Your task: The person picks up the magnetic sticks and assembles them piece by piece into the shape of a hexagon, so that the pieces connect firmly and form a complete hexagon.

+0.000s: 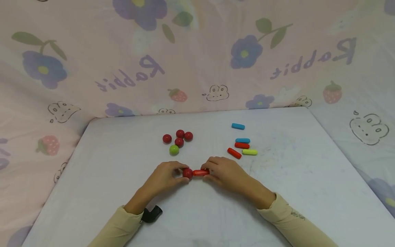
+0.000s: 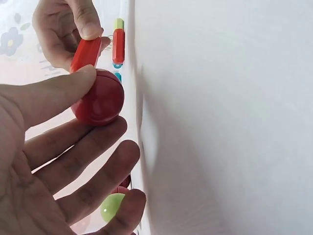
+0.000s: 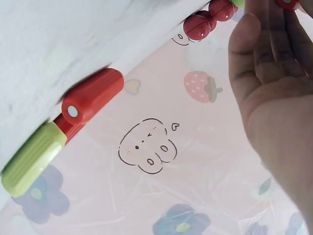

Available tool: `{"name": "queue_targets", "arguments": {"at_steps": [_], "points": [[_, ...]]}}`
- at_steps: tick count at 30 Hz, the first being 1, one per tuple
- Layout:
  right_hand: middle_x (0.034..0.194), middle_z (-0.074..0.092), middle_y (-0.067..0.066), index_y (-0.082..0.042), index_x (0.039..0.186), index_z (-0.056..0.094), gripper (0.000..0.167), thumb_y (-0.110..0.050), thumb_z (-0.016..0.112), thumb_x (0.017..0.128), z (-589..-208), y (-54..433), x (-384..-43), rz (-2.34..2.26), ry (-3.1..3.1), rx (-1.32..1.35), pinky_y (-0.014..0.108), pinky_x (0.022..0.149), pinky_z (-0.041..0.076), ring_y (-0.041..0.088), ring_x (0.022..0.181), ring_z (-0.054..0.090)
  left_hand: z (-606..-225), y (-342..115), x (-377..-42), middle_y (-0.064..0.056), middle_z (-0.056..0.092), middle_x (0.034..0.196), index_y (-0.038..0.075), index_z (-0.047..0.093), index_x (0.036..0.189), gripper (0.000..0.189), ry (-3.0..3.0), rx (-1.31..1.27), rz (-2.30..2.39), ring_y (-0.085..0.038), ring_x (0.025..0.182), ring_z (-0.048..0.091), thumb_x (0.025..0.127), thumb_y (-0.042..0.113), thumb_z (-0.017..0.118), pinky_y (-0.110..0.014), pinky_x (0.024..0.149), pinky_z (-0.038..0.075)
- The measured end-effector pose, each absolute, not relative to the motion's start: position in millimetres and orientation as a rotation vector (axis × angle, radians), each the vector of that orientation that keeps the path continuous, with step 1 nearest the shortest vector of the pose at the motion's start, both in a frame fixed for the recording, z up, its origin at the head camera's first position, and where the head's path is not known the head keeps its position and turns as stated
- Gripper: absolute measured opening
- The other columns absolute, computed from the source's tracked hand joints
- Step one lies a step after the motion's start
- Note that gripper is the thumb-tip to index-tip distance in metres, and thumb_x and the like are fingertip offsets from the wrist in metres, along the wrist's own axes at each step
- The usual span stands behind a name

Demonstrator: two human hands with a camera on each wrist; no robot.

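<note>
Over the near middle of the table, my left hand (image 1: 166, 175) pinches a glossy dark red ball (image 1: 187, 173) between thumb and forefinger. Its other fingers are spread apart in the left wrist view. A red stick (image 1: 201, 173) reaches from the ball to my right hand (image 1: 226, 173), whose thumb and fingertips grip the stick's far end. One end of the stick meets the ball; the other is partly hidden by the fingers. In the left wrist view the ball (image 2: 100, 100) overlaps the lower end of the stick (image 2: 87, 53).
Beyond the left hand lie several red balls (image 1: 180, 133) and a green ball (image 1: 174, 150). Right of them are blue sticks (image 1: 238, 126), red sticks (image 1: 234, 153) and a yellow-green stick (image 1: 249, 152). A black object (image 1: 152, 214) shows beside the left cuff. Patterned cloth (image 1: 191, 68) surrounds the white table.
</note>
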State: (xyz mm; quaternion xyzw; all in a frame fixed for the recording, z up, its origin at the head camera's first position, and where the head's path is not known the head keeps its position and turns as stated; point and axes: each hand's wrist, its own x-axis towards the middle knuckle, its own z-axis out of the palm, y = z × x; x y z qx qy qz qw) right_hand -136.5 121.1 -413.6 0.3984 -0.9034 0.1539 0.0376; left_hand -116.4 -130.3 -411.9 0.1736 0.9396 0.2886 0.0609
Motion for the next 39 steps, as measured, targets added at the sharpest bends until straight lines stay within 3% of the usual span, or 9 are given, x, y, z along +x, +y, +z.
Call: {"name": "queue_targets", "arguments": {"at_steps": [20, 31, 39], "points": [[0.105, 0.068, -0.008, -0.023, 0.114, 0.071, 0.031, -0.036, 0.077, 0.087, -411.2, 124.6, -141.2, 0.529, -2.803, 1.228, 0.027, 0.084, 0.056, 0.008, 0.091, 0.064, -411.6, -131.0, -117.3, 0.008, 0.072, 0.097, 0.018, 0.075, 0.112, 0.036, 2.786, 0.508, 0.979, -0.01, 0.086, 0.063, 0.079, 0.026, 0.084, -0.025, 0.075, 0.05], [0.102, 0.069, -0.008, -0.022, 0.113, 0.072, 0.031, -0.037, 0.077, 0.086, -413.8, 121.2, -137.1, 0.447, -2.84, 1.259, 0.028, 0.081, 0.056, 0.008, 0.089, 0.065, -412.9, -128.3, -115.6, 0.007, 0.071, 0.103, 0.017, 0.074, 0.114, 0.037, 2.783, 0.516, 0.852, -0.01, 0.095, 0.06, 0.08, 0.027, 0.084, -0.037, 0.088, 0.051], [0.107, 0.069, -0.007, -0.022, 0.116, 0.071, 0.031, -0.041, 0.07, 0.092, -411.9, 120.7, -140.8, 0.471, -2.831, 1.255, 0.031, 0.088, 0.055, 0.011, 0.098, 0.065, -410.3, -127.6, -111.7, 0.008, 0.07, 0.093, 0.017, 0.075, 0.112, 0.036, 2.866, 0.509, 0.743, -0.01, 0.085, 0.058, 0.078, 0.026, 0.085, -0.031, 0.076, 0.049]]}}
